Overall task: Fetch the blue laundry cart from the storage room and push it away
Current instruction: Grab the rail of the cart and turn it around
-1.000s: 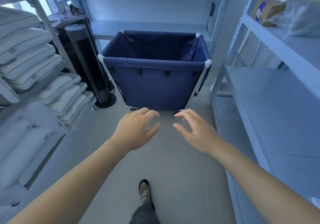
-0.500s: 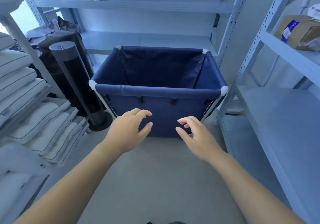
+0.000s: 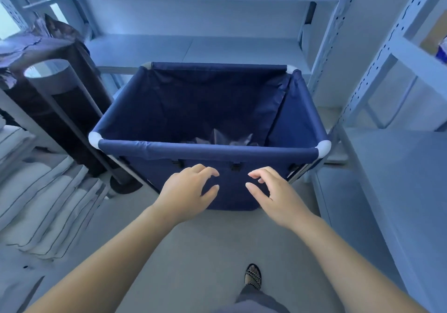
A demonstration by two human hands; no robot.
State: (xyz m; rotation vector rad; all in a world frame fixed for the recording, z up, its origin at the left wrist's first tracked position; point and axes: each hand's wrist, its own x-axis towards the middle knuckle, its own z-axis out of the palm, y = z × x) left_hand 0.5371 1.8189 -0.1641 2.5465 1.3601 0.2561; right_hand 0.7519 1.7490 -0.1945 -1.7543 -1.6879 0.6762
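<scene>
The blue laundry cart [image 3: 300, 121] stands in the aisle right in front of me, a dark blue fabric bin on a frame with white corner caps. Something crumpled lies at its bottom. My left hand [image 3: 186, 191] hovers just below the cart's near rail, fingers curled and apart, holding nothing. My right hand [image 3: 273, 194] is beside it at the same height, also open and empty. Neither hand touches the rail. The cart's wheels are hidden.
Folded pillows [image 3: 46, 203] fill the left shelves. A tall dark cylinder [image 3: 65, 119] on a round base stands left of the cart. Metal shelving [image 3: 396, 167] lines the right side and the back wall. My sandalled foot [image 3: 252, 276] is on the grey floor.
I have stepped closer; the cart now fills more of the view and I look down into it. Both hands stay outstretched and open, nearer to the near rail.
</scene>
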